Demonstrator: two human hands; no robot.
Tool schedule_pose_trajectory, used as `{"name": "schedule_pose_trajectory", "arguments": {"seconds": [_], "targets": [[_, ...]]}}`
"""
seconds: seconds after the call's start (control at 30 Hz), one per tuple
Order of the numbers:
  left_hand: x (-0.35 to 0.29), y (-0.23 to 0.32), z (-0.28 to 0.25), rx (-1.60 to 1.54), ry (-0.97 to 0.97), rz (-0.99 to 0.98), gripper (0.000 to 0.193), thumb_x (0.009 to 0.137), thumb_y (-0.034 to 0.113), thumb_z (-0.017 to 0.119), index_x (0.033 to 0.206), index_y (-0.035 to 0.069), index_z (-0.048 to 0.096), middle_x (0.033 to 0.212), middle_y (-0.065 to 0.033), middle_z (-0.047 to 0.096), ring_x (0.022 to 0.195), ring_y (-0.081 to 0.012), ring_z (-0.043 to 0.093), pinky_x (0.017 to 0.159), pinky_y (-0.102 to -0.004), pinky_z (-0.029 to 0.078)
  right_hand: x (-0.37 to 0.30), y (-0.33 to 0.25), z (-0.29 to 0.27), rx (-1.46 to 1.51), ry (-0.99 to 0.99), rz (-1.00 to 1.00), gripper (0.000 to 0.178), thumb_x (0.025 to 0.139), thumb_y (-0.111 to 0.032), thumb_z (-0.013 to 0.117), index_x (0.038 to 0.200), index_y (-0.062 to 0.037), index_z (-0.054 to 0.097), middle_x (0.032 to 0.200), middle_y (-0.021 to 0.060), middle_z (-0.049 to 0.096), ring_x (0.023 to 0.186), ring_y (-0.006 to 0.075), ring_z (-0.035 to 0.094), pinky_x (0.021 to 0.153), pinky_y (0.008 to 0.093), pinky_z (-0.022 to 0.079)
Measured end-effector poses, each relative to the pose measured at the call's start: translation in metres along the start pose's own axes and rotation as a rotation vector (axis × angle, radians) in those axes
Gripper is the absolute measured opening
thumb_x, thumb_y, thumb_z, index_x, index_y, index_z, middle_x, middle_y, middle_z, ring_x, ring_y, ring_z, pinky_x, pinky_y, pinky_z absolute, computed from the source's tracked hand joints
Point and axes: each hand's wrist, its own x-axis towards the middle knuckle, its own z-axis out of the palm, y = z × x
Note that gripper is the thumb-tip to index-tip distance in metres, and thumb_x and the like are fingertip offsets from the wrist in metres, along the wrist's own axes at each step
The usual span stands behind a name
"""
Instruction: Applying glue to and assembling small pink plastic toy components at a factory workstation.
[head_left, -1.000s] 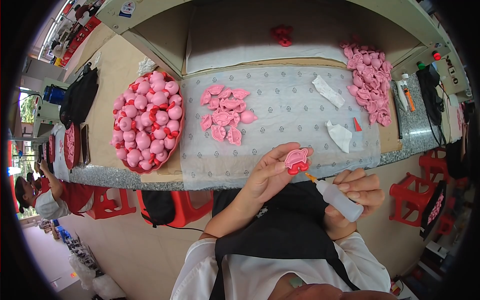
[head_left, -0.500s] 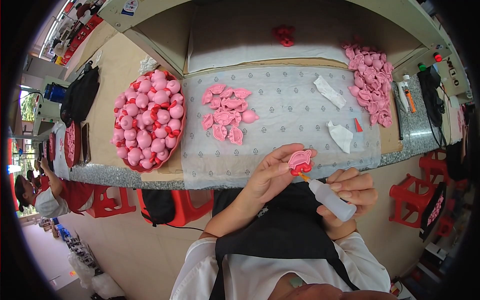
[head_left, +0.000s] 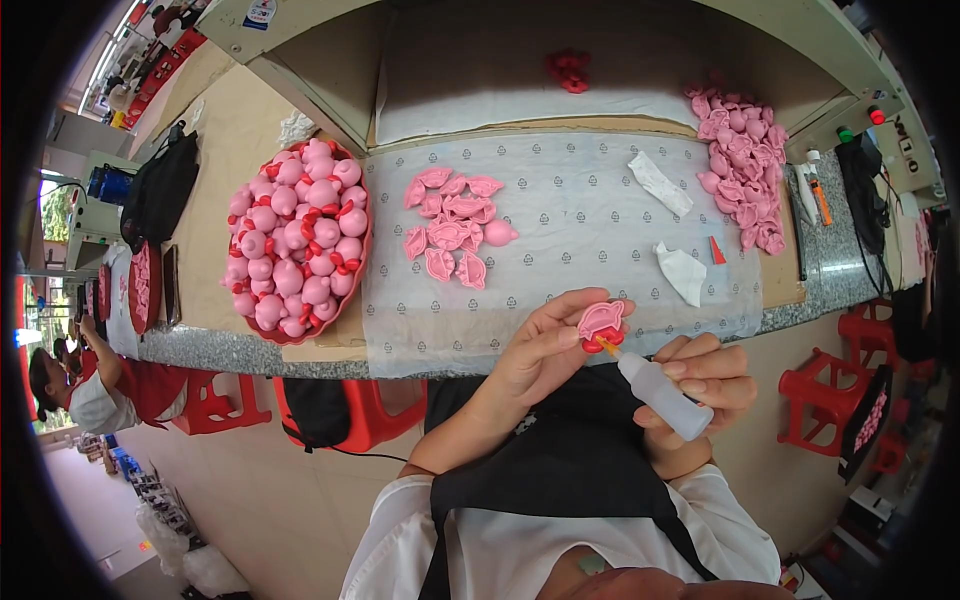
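While the left hand (head_left: 538, 348) pinches a pink molded piece with red lobes (head_left: 600, 318) above the printed sheet's (head_left: 540, 290) near edge, the right hand (head_left: 718, 378) curls closed around a translucent squeeze bottle (head_left: 668, 398); its orange nozzle (head_left: 609, 348) points into the red lobes; loose pink pieces (head_left: 450, 235) lie beyond.

A: Bottle (head_left: 667, 398): smooth, translucent plastic. Pink piece (head_left: 601, 317)?
B: Matt, rubbery-looking; basin (head_left: 364, 245), plastic-looking.
A: Counter (head_left: 822, 285)?
B: Speckled, smooth, stone-like. Apron (head_left: 560, 470): matt cloth. Stool (head_left: 375, 415): smooth plastic.
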Motion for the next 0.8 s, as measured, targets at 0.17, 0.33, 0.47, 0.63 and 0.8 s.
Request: {"name": "schedule_pose_trajectory", "arguments": {"seconds": [0.17, 0.33, 0.47, 0.63, 0.8], "targets": [[-0.0001, -0.0009, 0.0007, 0.005, -0.003, -0.001, 0.044, 0.074, 0.018, 0.054, 0.115, 0.007, 0.042, 0.114, -0.0179, 0.045, 0.101, -0.0267, 0.047, 0.091, -0.0387, 0.031, 0.0004, -0.0016, -0.0008, -0.009, -0.028, 0.011, 0.043, 0.059, -0.010, 0.073, 0.083, -0.0068, 0.038, 0.078, 0.0072, 0.043, 0.056, 0.0128, 0.040, 0.047, 0.0223, 0.038], [0.0001, -0.0007, 0.0020, 0.004, 0.015, -0.009, 0.044, 0.073, 0.018, 0.055, 0.114, 0.007, 0.043, 0.115, -0.0182, 0.044, 0.102, -0.0262, 0.046, 0.092, -0.0385, 0.030, 0.0007, -0.0007, -0.0006, -0.003, -0.033, 0.013, 0.043, 0.058, -0.010, 0.074, 0.084, -0.0067, 0.039, 0.078, 0.0071, 0.044, 0.056, 0.0131, 0.041, 0.047, 0.0227, 0.038], [-0.0007, 0.0006, 0.0006, 0.004, 0.014, -0.016, 0.044, 0.073, 0.018, 0.055, 0.115, 0.007, 0.043, 0.115, -0.0182, 0.044, 0.102, -0.0260, 0.046, 0.092, -0.0383, 0.030, 0.0001, 0.0009, 0.0009, -0.004, -0.033, 0.013, 0.044, 0.057, -0.011, 0.074, 0.084, -0.0068, 0.039, 0.078, 0.0070, 0.045, 0.056, 0.0130, 0.042, 0.047, 0.0225, 0.039], [0.0001, -0.0004, -0.0014, 0.001, -0.001, -0.018, 0.045, 0.074, 0.018, 0.056, 0.115, 0.008, 0.042, 0.115, -0.0181, 0.044, 0.102, -0.0266, 0.046, 0.092, -0.0386, 0.031, -0.0007, -0.0012, 0.0016, -0.015, -0.028, 0.022, 0.045, 0.057, -0.011, 0.075, 0.083, -0.0066, 0.039, 0.078, 0.0074, 0.045, 0.055, 0.0123, 0.042, 0.046, 0.0221, 0.039], [-0.0008, 0.0011, -0.0061, -0.007, -0.018, 0.018, 0.045, 0.074, 0.019, 0.056, 0.115, 0.010, 0.042, 0.114, -0.0166, 0.045, 0.100, -0.0266, 0.046, 0.090, -0.0401, 0.031, 0.0010, 0.0022, -0.0061, 0.021, 0.142, 0.014, 0.045, 0.059, -0.019, 0.074, 0.083, -0.0072, 0.037, 0.079, 0.0073, 0.044, 0.057, 0.0131, 0.044, 0.044, 0.0228, 0.040]]}}
